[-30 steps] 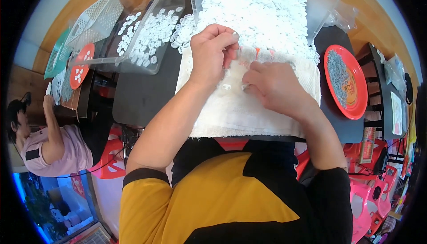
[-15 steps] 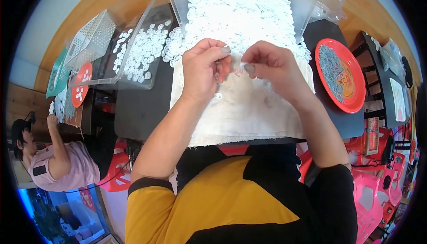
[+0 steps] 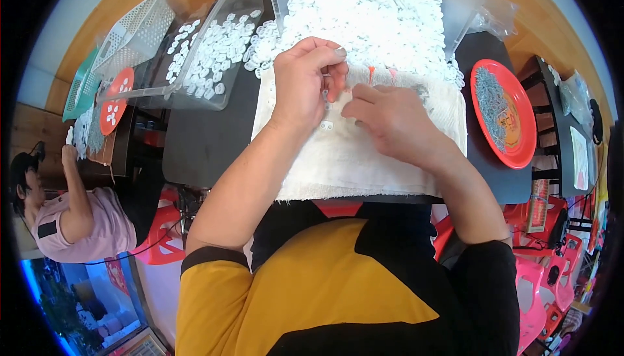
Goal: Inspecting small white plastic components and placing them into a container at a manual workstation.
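My left hand (image 3: 305,80) and my right hand (image 3: 390,119) meet over a white towel (image 3: 338,161) spread on the black table. The left fingers pinch a small white plastic part (image 3: 327,96) near their tips. My right fingertips touch that same spot from the right; whether they grip anything I cannot tell. One more small white piece (image 3: 326,125) lies on the towel just below the hands. A large heap of small white plastic parts (image 3: 370,12) sits just beyond the hands.
A clear tray of white parts (image 3: 208,57) stands at the upper left. A red plate with thin metal pieces (image 3: 504,112) sits at the right. White and green baskets (image 3: 130,31) lie far left, where another person (image 3: 78,213) works. Pink plastic stools stand at the lower right.
The hands had lifted a little apart half a second ago; now they are lower and closer together over the towel, fingertips touching at the small white part.
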`<state>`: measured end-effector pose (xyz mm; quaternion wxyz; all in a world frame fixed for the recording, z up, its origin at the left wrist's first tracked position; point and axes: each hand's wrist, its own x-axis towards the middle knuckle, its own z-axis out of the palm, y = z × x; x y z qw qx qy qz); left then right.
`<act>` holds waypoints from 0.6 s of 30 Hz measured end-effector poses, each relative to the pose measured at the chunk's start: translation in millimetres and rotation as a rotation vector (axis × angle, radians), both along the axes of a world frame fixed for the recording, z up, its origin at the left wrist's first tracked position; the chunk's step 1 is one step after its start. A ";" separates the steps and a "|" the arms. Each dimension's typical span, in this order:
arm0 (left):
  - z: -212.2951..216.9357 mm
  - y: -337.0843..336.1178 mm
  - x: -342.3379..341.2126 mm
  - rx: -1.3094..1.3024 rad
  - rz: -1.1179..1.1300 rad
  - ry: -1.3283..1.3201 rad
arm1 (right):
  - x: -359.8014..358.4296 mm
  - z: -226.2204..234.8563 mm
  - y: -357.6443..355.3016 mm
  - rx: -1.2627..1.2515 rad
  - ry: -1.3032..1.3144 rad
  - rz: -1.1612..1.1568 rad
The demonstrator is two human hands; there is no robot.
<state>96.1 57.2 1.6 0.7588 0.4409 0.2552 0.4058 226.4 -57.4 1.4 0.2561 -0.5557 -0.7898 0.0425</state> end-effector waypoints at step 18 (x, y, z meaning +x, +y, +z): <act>0.1 0.6 -1.9 0.011 0.009 -0.009 | 5.1 -2.2 0.9 0.043 -0.022 -0.167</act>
